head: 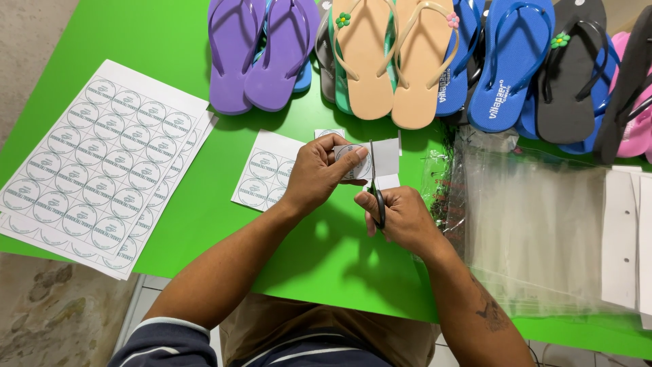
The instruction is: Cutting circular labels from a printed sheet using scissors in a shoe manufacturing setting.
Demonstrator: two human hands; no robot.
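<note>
My left hand (pixel 319 173) pinches a small strip of white paper (pixel 384 159) printed with a round label, held above the green table (pixel 204 211). My right hand (pixel 402 219) grips black-handled scissors (pixel 375 185) whose blades point up into the strip, right beside my left thumb. Under my hands lies a smaller cut sheet of round labels (pixel 265 175). A tiny cut square of paper (pixel 329 132) rests just beyond it.
A stack of full label sheets (pixel 102 163) lies at the left edge. Several flip-flops, purple (pixel 261 54), beige (pixel 394 61), blue (pixel 506 64) and black (pixel 570 75), line the far side. Clear plastic bags (pixel 536 231) and white cards (pixel 621 238) sit at the right.
</note>
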